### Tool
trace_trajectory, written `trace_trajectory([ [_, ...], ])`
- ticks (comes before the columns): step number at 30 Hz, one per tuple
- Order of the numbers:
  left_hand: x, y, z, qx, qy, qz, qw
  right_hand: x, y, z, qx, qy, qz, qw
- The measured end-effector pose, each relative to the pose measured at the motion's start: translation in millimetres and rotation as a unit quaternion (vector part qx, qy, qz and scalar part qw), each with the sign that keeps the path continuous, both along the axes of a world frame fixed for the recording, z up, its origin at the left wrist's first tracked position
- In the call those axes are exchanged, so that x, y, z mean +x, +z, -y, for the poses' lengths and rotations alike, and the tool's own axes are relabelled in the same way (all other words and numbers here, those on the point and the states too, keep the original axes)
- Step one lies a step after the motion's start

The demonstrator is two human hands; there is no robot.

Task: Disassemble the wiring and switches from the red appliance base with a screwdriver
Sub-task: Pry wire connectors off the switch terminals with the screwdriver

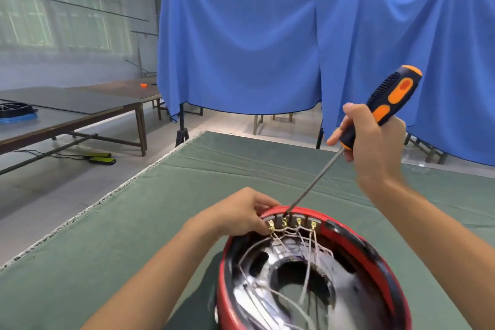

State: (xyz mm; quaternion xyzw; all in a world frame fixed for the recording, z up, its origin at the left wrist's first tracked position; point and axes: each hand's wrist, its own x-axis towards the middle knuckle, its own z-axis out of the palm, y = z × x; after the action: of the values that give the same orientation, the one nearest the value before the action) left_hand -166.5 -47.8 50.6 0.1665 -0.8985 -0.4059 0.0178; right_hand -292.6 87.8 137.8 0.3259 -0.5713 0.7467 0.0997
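1. Four brass connectors [292,223] sit in a row along the far inner rim of the red base [369,254], each with pale wires [308,254] attached. None looks pulled free, so the job seems to be in its early part.
2. Red base lies open side up at the near edge of the green table cover [187,195], wiring draped across its shiny metal inside.
3. Right hand [375,139] is closed round the screwdriver [385,107], gripping the lower handle; shaft slants down, tip at the second connector from the left.
4. Left hand [241,211] steadies the far-left rim, fingers curled at the first connector; whether it pinches a wire, I cannot tell.
5. Switches themselves are not clearly visible behind the connectors.
6. Judgement: all four connections and the switch bodies remain to be removed; no loose parts lie on the cover.
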Motion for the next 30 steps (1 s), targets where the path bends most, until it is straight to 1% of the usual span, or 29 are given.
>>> trace_trajectory([
  [1,-6,-3,0,-0.096,0.039,-0.001,0.995,-2,-1,-2,-0.003,-0.003,0.004,1.000],
  [2,-9,-6,-2,-0.198,0.108,-0.004,0.974,-4,-2,-3,-0.010,-0.011,0.008,1.000],
  [3,-10,-9,-5,-0.267,0.167,-0.008,0.949,-7,-3,-4,-0.019,-0.021,0.012,1.000],
  [4,-10,-13,-7,-0.292,0.198,-0.016,0.936,-9,-4,-5,-0.030,-0.030,0.015,0.999],
  [5,-10,-17,-7,-0.290,0.203,-0.025,0.935,-10,-3,-5,-0.041,-0.038,0.015,0.998],
  [8,-9,-18,-4,-0.274,0.142,-0.033,0.951,-13,-1,-3,-0.066,-0.057,-0.003,0.996],
  [11,-7,-15,-7,-0.243,0.095,-0.032,0.965,-8,2,2,-0.096,-0.049,-0.021,0.994],
  [15,-1,-9,-8,-0.201,0.055,-0.019,0.978,3,-1,9,-0.069,-0.047,-0.045,0.996],
  [20,6,-6,-3,-0.183,0.012,0.005,0.983,9,-6,13,-0.068,-0.035,-0.038,0.996],
  [24,5,-12,-1,-0.179,0.037,-0.028,0.983,15,-4,18,-0.067,-0.025,-0.046,0.996],
  [28,7,-17,1,-0.137,0.085,-0.059,0.985,21,-2,21,-0.071,-0.012,-0.066,0.995],
  [30,7,-18,1,-0.133,0.103,-0.063,0.984,24,-2,22,-0.071,-0.014,-0.072,0.995],
])
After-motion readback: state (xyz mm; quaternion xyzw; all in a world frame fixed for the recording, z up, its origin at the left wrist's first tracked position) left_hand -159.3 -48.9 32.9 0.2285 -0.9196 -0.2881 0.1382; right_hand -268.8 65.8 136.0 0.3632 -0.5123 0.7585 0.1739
